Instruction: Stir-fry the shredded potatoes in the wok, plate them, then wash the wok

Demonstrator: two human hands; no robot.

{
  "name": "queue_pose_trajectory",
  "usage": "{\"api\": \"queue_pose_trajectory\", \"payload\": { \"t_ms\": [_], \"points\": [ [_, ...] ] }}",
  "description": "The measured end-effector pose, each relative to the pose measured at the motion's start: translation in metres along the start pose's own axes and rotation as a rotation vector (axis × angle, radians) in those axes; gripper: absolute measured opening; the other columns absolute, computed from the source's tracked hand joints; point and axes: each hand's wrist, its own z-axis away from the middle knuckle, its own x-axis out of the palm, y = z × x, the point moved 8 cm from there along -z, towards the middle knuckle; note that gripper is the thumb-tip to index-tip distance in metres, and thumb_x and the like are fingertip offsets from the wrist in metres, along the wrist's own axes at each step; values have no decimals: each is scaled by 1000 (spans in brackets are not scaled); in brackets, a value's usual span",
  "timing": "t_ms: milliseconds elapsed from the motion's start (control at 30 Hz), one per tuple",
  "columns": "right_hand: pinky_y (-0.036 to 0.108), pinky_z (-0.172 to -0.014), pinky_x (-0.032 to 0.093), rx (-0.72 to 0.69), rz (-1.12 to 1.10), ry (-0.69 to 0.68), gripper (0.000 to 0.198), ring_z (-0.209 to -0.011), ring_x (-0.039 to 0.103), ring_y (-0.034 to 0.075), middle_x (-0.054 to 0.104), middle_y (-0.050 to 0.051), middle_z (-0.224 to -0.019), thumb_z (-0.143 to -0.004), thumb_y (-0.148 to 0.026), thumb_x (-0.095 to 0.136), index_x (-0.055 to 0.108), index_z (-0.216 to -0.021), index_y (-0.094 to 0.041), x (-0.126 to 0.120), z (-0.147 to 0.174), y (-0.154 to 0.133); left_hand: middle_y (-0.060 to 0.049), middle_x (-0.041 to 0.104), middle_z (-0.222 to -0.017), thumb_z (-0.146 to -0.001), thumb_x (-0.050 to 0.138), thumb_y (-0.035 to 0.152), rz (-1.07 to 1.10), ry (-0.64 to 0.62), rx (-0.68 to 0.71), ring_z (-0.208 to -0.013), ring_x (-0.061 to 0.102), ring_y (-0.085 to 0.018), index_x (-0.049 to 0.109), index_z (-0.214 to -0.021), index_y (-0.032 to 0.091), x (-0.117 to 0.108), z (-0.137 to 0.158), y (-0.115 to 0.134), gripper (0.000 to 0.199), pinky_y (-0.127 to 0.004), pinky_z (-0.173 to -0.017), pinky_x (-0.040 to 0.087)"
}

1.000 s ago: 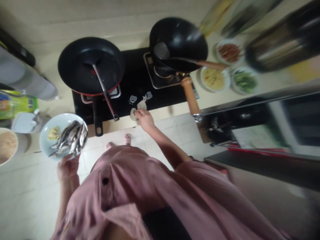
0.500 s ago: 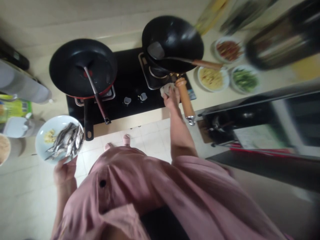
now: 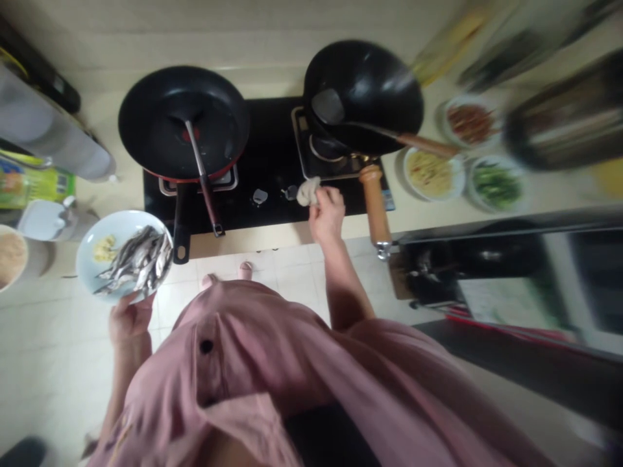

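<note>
My left hand (image 3: 131, 319) grips the near rim of a pale plate (image 3: 90, 259), its fingers partly hidden underneath. On the plate lie several small silvery fish (image 3: 139, 259) beside a little heap of chopped yellowish bits (image 3: 104, 249), perhaps garlic. My right hand (image 3: 328, 214) is closed on a crumpled off-white cloth (image 3: 308, 192) over the front of the black glass cooktop (image 3: 272, 149). Right of that hand is the wooden handle (image 3: 376, 204) of a black wok (image 3: 374, 84). A spatula (image 3: 328, 107) with a wooden grip rests in the wok.
A black frying pan (image 3: 146, 123) holding a utensil with a dark handle (image 3: 210, 204) sits on the left burner, its own handle (image 3: 181, 227) jutting forward. Bowls of dried red pieces (image 3: 470, 123), yellow bits (image 3: 429, 174) and chopped greens (image 3: 495, 184) stand right. Below them is an open drawer (image 3: 438, 259).
My right hand has moved left across the cooktop with the cloth, away from the wok handle. The left hand still holds the plate of fish. The whole view has shifted slightly.
</note>
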Motion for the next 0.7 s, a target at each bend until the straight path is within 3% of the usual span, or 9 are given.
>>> {"api": "queue_pose_trajectory", "payload": {
  "t_ms": [100, 200, 300, 500, 700],
  "points": [
    [46, -93, 40, -183, 40, -83, 44, -117, 44, 31, 49, 12, -134, -86, -17, 39, 61, -125, -22, -3, -33, -41, 2, 67, -125, -54, 62, -3, 16, -14, 54, -126, 56, -23, 57, -123, 31, 5, 1, 6, 77, -39, -108, 44],
    [63, -97, 29, -258, 127, -303, 40, -120, 42, 35, 55, 15, -126, -87, -15, 42, 61, -121, -23, 26, -61, -65, 1, 67, -126, -54, 63, -3, 26, -25, 49, -126, 56, -24, 57, -122, 29, 2, 0, 8, 75, -42, -109, 44],
    [76, -95, 14, -224, 227, -430, 40, -116, 44, 39, 59, 19, -114, -84, -18, 51, 58, -124, -19, 61, -79, -70, -2, 66, -127, -57, 64, -1, 28, -22, 61, -125, 57, -25, 57, -124, 27, -3, -1, 10, 73, -42, -107, 45],
    [80, -94, 6, -176, 342, -359, 44, -106, 53, 37, 64, 16, -91, -80, -21, 59, 55, -122, -9, 92, -102, -79, -2, 62, -134, -58, 62, -1, 63, -44, 64, -124, 58, -25, 54, -131, 31, -11, -2, 11, 80, -39, -99, 51],
    [77, -96, 10, -67, 361, -408, 45, -109, 55, 38, 65, 19, -99, -78, -16, 58, 54, -122, -9, 99, -115, -80, -3, 62, -135, -59, 62, -1, 82, -12, 39, -124, 57, -25, 54, -132, 28, -24, -4, 6, 79, -38, -99, 51]
  ]
}}
